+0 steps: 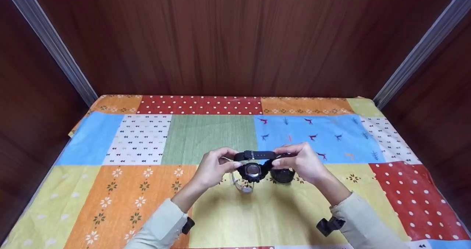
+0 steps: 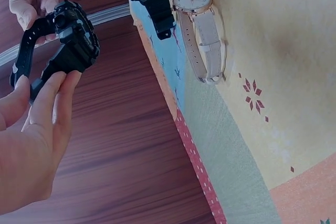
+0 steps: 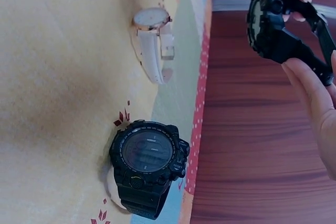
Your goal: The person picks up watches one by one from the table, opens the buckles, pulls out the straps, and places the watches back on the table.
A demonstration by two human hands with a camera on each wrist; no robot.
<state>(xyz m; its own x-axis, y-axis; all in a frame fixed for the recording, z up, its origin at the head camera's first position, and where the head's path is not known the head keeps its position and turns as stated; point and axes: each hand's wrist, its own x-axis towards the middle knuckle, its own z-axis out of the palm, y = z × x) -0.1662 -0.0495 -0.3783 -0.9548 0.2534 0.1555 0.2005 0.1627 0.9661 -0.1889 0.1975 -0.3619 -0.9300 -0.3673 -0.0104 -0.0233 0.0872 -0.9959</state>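
Above the cloth, both hands hold a black wristwatch [image 1: 253,171], its round dial toward the head camera and its buckled strap looped behind. My left hand [image 1: 215,168] pinches one side of the strap between thumb and fingers. The other side is pinched by my right hand [image 1: 301,162]. Both wrist views show the same watch [image 2: 76,35] from the side, clear of the cloth. Below it on the cloth stands a white-strapped watch [image 3: 151,19] with a rose-gold case. A second black watch [image 3: 147,153] with a digital face stands beside it, nearer my right hand.
A patchwork-patterned cloth [image 1: 228,219] covers the table. Dark wood-grain panels [image 1: 235,39] rise behind it and at both sides, with metal strips [image 1: 59,42] at the corners. Black wrist devices [image 1: 331,225] sit at the sleeve cuffs.
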